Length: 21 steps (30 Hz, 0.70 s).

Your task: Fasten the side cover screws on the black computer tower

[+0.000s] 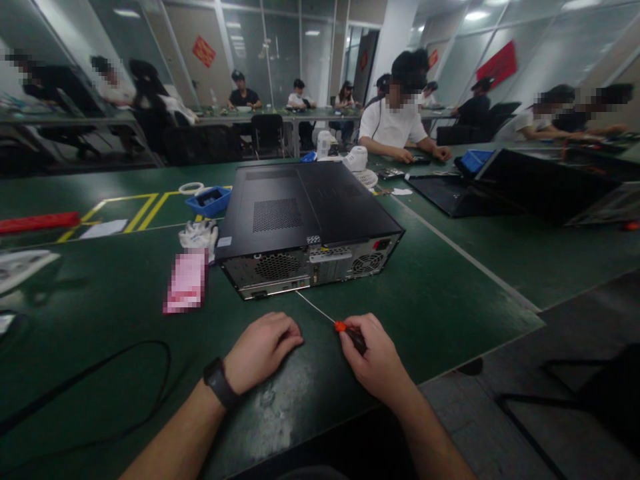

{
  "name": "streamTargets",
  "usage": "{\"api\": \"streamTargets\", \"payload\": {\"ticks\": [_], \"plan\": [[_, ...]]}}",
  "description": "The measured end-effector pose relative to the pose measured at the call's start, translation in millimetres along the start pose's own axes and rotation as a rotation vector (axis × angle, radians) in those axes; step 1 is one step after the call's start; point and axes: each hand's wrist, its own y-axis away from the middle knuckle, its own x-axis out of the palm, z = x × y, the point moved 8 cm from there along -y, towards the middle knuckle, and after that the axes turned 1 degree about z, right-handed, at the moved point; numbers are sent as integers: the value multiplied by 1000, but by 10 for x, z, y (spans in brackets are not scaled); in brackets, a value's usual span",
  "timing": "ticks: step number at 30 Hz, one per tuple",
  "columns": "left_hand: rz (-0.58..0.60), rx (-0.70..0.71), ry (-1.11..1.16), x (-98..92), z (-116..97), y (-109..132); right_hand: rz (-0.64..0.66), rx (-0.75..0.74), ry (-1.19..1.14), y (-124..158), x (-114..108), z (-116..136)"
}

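Note:
A black desktop computer case lies flat on the green table, its rear panel with ports and fan grilles facing me. My right hand grips a screwdriver with a red and black handle. Its thin shaft points up and left, with the tip at the lower edge of the rear panel. My left hand rests on the table just left of it, fingers curled under, nothing visible in them. A dark watch sits on that wrist.
A pink blurred packet and white gloves lie left of the case, a blue tray behind them. A black cable loops at the near left. Another open case lies to the right. Several people sit at the tables beyond.

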Motion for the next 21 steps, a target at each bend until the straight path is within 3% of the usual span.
{"api": "streamTargets", "payload": {"ticks": [5, 10, 15, 21], "plan": [[-228, -121, 245, -182, 122, 5, -15, -23, -23, -9, -46, 43], [-409, -255, 569, -247, 326, 42, -17, -53, -35, -4, -69, 73], [-495, -302, 752, -270, 400, 45, -11, -49, -48, -12, -92, 101], [-506, -335, 987, -221, 421, 34, 30, -104, -43, -14, -70, 163]]}}
